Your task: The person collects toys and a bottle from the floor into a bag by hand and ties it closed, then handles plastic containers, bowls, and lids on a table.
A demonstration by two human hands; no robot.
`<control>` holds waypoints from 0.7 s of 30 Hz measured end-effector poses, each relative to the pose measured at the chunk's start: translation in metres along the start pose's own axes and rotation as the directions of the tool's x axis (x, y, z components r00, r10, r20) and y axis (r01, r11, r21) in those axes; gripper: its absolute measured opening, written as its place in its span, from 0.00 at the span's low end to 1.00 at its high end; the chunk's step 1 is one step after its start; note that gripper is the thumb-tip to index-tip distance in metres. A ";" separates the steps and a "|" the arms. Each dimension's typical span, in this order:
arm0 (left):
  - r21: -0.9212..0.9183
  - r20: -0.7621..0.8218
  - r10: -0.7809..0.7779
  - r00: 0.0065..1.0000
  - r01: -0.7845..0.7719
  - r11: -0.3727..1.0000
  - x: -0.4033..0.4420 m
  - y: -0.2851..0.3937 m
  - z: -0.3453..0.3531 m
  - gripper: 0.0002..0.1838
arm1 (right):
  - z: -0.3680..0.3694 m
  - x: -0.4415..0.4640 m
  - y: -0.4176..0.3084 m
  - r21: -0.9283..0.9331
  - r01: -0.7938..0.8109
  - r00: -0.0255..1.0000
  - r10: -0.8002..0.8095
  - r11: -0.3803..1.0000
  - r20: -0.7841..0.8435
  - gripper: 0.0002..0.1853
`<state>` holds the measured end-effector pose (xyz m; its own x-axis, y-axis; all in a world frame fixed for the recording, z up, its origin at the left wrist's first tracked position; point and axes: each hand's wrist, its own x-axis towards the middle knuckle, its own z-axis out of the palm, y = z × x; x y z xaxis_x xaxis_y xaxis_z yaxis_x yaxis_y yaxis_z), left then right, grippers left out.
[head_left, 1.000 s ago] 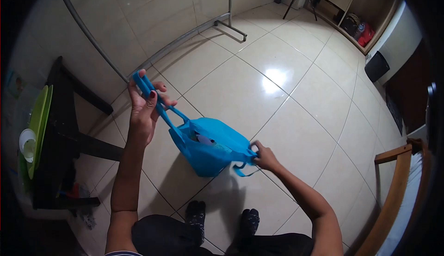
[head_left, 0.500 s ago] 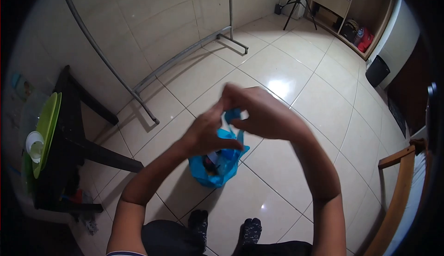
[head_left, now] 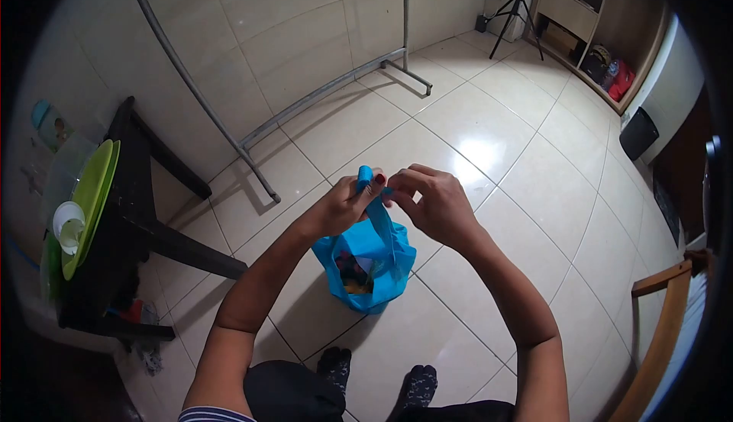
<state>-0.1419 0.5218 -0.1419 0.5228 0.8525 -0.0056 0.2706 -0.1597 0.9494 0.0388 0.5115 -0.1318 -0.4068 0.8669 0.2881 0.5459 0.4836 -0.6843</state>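
Note:
A blue cloth bag (head_left: 394, 277) hangs upright below both hands, above or on the tiled floor; which one is hard to tell. Its mouth is open, and dark, white and yellowish items show inside. My left hand (head_left: 345, 207) is closed on the looped blue strap at the top of the bag. Close beside it, to the right, my right hand (head_left: 434, 201) pinches a piece of the blue strap between thumb and fingers.
At the left stands a dark table (head_left: 130, 223) with green plates (head_left: 93, 201) and a white cup (head_left: 69, 227). A metal rack (head_left: 313, 101), a tripod (head_left: 518, 14), a shelf unit (head_left: 588, 25) and a wooden frame (head_left: 663, 338) surround the tiled floor (head_left: 519, 223).
My hands were far apart, stretching the bag sideways. They have come together over it, and the bag now hangs upright with its straps gathered. The view has shifted slightly.

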 end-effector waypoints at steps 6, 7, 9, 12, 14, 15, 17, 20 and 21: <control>0.113 -0.359 0.090 0.929 -0.052 0.992 0.002 -0.008 0.009 0.20 | 0.032 -0.015 0.016 0.233 0.208 0.978 -0.196 0.950 -0.074 0.05; 0.267 -0.393 0.220 0.893 -0.118 0.956 0.001 -0.009 0.011 0.19 | 0.045 -0.016 0.020 0.404 0.118 0.992 -0.092 0.907 -0.082 0.06; 0.368 -0.376 0.344 0.860 -0.202 0.908 -0.001 -0.015 0.015 0.17 | 0.055 -0.018 0.024 0.546 -0.021 1.000 0.021 0.838 0.006 0.08; 0.658 -0.151 0.709 0.689 -0.465 0.592 -0.008 -0.023 0.019 0.20 | 0.041 -0.013 0.009 0.444 -0.309 0.951 0.285 0.841 0.122 0.14; 0.813 -0.022 0.776 0.631 -0.440 0.381 -0.013 -0.024 0.009 0.19 | 0.040 -0.011 0.009 0.322 -0.249 0.966 0.210 0.913 0.152 0.12; 0.910 0.115 0.804 0.583 -0.386 0.150 -0.016 -0.024 0.005 0.18 | 0.040 -0.012 0.010 0.196 -0.182 0.969 0.143 0.963 0.200 0.11; 0.917 0.134 0.764 0.631 -0.371 0.146 -0.024 -0.028 -0.003 0.18 | 0.046 -0.016 0.021 0.140 -0.050 0.989 0.029 0.989 0.148 0.10; 0.863 0.328 0.783 0.528 -0.505 -0.021 -0.033 -0.041 -0.009 0.17 | 0.034 -0.017 0.028 0.720 -0.386 0.885 0.012 0.577 0.465 0.12; 0.863 0.330 0.780 0.532 -0.505 -0.020 -0.035 -0.043 -0.011 0.17 | 0.030 -0.017 0.028 0.723 -0.387 0.885 0.011 0.572 0.465 0.12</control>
<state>-0.1806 0.5044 -0.1796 0.7557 0.1648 0.6338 0.4278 -0.8570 -0.2872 0.0392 0.5071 -0.1757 -0.6952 0.7160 -0.0640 -0.0598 -0.1463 -0.9874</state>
